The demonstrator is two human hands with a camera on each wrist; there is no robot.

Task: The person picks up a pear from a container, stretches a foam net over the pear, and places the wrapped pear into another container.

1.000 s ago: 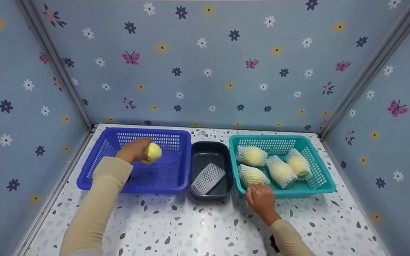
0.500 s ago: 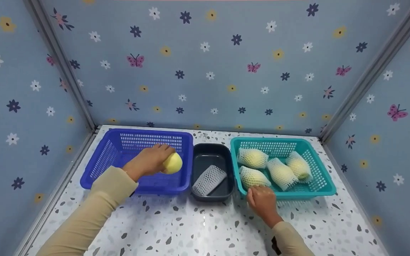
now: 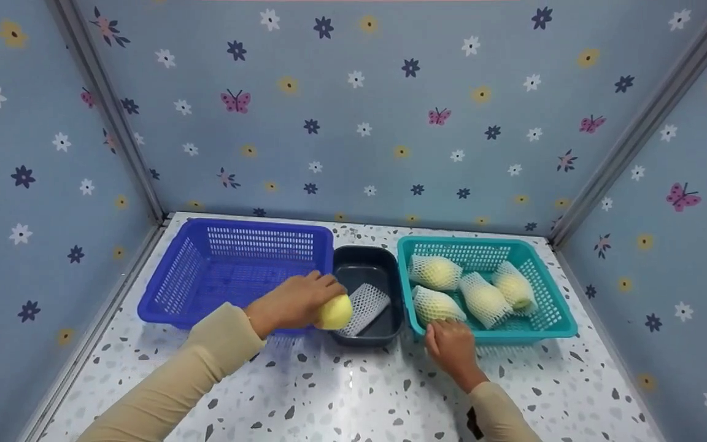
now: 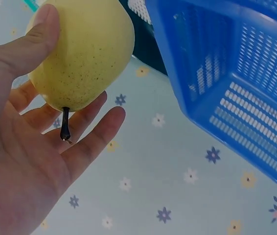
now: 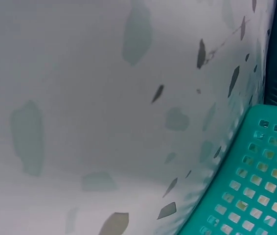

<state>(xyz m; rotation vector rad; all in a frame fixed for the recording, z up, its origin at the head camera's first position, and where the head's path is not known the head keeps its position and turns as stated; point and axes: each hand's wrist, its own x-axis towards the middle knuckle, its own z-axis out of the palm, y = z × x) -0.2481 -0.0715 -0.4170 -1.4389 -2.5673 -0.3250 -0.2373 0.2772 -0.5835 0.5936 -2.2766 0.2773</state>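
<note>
My left hand [image 3: 297, 302] holds a yellow pear [image 3: 334, 312] between thumb and fingers, above the front right corner of the blue basket [image 3: 261, 226]. In the left wrist view, the pear [image 4: 87, 54] has its dark stem toward the palm. A white foam net sleeve [image 3: 367, 307] lies in the dark grey tray [image 3: 366, 252] beside the pear. My right hand [image 3: 452, 345] grips the front rim of the teal basket [image 3: 513, 334], fingers curled over it. Several pears in foam nets [image 3: 486, 301] lie in that basket. The right wrist view shows no hand.
The tray stands between the two baskets on a white speckled table [image 3: 329, 393]. Flower-patterned walls [image 3: 353, 110] enclose the table at the back and both sides.
My left hand has carried the pear rightward, from over the blue basket to the left edge of the grey tray. The right hand stays at the teal basket's rim.
</note>
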